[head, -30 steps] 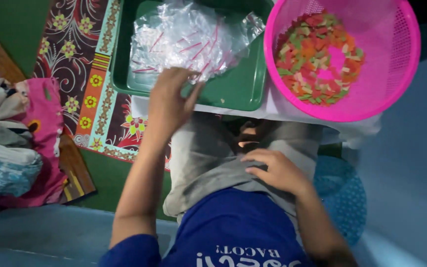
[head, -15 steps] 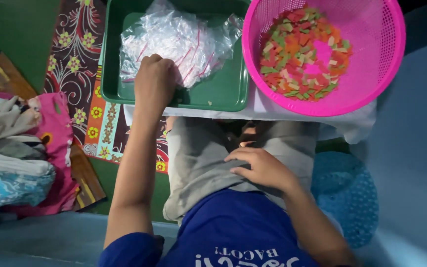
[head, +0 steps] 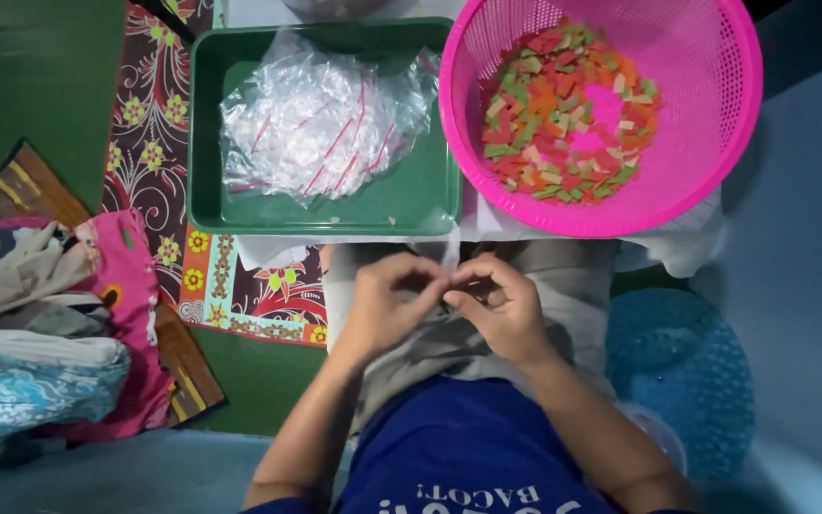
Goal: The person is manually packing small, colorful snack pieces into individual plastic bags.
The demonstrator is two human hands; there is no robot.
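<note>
My left hand [head: 387, 306] and my right hand [head: 504, 309] meet over my lap. Their fingertips pinch a small clear plastic bag [head: 448, 255], thin and hard to make out. Just beyond the hands stands a green tray [head: 409, 202] holding a heap of clear plastic bags with red strips [head: 321, 128]. To the tray's right sits a round pink mesh basket [head: 715, 133] filled with small red, orange, green and pale snack pieces [head: 563, 114].
A patterned floral mat [head: 154, 143] lies left of the tray on a green floor. Folded cloths, pink and blue [head: 40, 333], are piled at the far left. A blue textured round object [head: 687, 371] sits at my right, and white cloth lies under the basket.
My left hand has come back from the heap of bags in the tray to my lap. My right hand has lifted to meet it, and both now pinch a bag.
</note>
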